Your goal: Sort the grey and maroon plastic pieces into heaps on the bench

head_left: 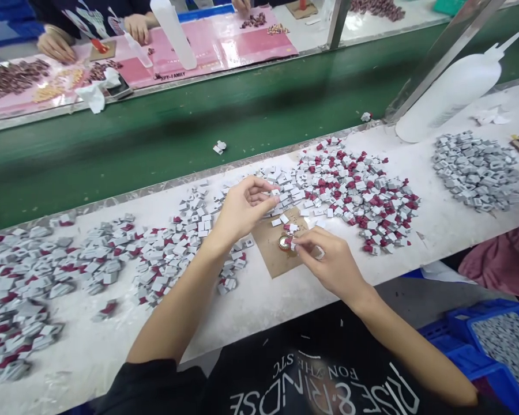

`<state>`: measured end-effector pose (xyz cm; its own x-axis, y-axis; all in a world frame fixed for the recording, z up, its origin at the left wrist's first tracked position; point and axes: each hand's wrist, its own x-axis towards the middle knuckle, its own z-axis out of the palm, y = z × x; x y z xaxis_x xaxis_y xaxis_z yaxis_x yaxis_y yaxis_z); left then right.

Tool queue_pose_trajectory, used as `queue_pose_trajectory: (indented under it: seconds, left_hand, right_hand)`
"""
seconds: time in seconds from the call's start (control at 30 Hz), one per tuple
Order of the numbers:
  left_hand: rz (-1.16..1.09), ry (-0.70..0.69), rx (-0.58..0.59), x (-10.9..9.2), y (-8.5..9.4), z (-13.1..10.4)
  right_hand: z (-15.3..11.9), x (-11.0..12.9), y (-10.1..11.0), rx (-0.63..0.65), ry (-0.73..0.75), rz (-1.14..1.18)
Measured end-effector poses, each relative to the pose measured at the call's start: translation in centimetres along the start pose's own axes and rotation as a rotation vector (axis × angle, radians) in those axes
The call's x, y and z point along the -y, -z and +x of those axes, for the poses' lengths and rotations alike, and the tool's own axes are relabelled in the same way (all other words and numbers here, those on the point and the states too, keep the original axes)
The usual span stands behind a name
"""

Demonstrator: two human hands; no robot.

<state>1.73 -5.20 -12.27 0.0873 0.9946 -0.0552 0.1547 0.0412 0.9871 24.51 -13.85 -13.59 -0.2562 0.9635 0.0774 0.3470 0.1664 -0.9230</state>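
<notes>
White bench (pixel 246 311) carried one card (pixel 270 259), one cap (pixel 284 242) on it. Right hand (pixel 335 264) pinched one red-grey part (pixel 293 245) at cap; left hand (pixel 242 208) nearly closed, couldn't tell if loaded. Loose parts (pixel 354 193) crowded far edge; room near.

Bare tabletop (pixel 246 314) leaves passage on the cardboard's (pixel 266 249) near side; the left heap (pixel 166 265) and right heap (pixel 358 190) obstruct its flanks.

Black short-sleeved T-shirt (pixel 320 328) with white lettering (pixel 346 400) in front
</notes>
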Motion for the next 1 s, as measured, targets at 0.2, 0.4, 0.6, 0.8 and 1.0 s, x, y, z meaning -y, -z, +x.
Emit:
queue_pose_trajectory:
  seconds: [0.2, 0.4, 0.6, 0.8, 1.0]
  left_hand:
    - [-0.107, 0.147, 0.066, 0.3, -0.4, -0.7]
    - [-0.179, 0.160, 0.071, 0.1, -0.8, -1.2]
    - [-0.208, 0.147, 0.078, -0.1, -0.8, -1.5]
    - [-0.226, 0.115, 0.025, -0.8, -0.9, -1.5]
    - [-0.272, 0.058, 0.109, -2.8, -2.4, -1.9]
  right_hand:
    - [0.4, 0.2, 0.0, 0.046, 0.000, -0.081]
    - [0.8, 0.5, 0.5, 0.097, 0.036, -0.154]
    - [0.5, 0.6, 0.6, 0.086, 0.045, -0.117]
    - [0.9, 0.8, 1.9, -0.068, -0.047, 0.169]
    - [3.0, 0.6, 4.0, -0.305, -0.170, 0.701]
